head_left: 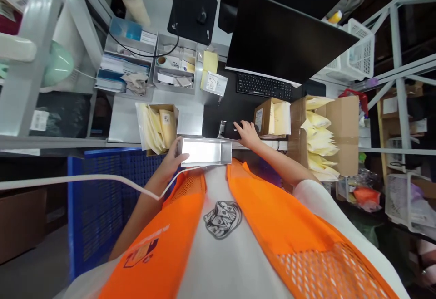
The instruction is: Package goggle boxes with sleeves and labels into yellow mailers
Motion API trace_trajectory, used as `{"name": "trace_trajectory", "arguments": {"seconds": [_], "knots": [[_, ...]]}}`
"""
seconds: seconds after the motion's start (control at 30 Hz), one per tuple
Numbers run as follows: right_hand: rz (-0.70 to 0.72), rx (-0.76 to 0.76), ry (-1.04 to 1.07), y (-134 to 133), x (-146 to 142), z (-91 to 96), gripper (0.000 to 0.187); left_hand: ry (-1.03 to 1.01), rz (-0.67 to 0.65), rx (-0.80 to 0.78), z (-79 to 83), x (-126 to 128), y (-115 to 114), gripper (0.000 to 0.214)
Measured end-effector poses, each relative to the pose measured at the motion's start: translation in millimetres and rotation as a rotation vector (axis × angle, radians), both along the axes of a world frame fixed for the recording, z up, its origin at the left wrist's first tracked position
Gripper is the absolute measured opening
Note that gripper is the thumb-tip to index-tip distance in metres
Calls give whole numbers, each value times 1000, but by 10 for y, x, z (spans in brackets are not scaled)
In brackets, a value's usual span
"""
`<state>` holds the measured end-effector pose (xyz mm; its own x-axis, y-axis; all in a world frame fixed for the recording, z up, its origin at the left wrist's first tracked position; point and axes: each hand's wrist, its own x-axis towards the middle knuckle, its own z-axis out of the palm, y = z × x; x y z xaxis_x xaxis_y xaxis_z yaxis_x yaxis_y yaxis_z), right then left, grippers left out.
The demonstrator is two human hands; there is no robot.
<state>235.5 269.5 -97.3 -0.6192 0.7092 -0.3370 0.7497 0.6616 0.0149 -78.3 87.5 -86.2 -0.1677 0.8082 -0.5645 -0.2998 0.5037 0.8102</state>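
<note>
My left hand (173, 155) grips the left end of a shallow, open-topped white box (208, 163), thumb over its near rim and fingers behind. The box lies lengthwise in front of my chest, at the desk's front edge, and its inside looks bright and bare. My right hand (248, 134) lies palm down with fingers spread on a dark surface with white lettering, partly covered by the hand. Just left of those fingers is a small light-edged piece (222, 129); what it belongs to is unclear.
Cardboard boxes of yellow padded envelopes stand left (155, 129) and right (318, 135). Behind are a keyboard (264, 86), a monitor (289, 40) and grey trays (175, 65) of small goods. A white cable (112, 178) crosses near my left arm, above a blue crate (91, 217).
</note>
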Motion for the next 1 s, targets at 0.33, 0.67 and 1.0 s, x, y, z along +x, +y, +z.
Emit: {"name": "trace_trajectory", "arguments": {"seconds": [0.33,0.67,1.0], "knots": [[-61,-174,114,32,-41,-364,72,23,10,-61,36,-111,-122,111],[-744,35,592,-325,414,-259,41,9,117,-32,4,-256,-244,112],[-1162,-173,493,-636,576,-635,62,-16,63,39,92,-411,-108,102]]}}
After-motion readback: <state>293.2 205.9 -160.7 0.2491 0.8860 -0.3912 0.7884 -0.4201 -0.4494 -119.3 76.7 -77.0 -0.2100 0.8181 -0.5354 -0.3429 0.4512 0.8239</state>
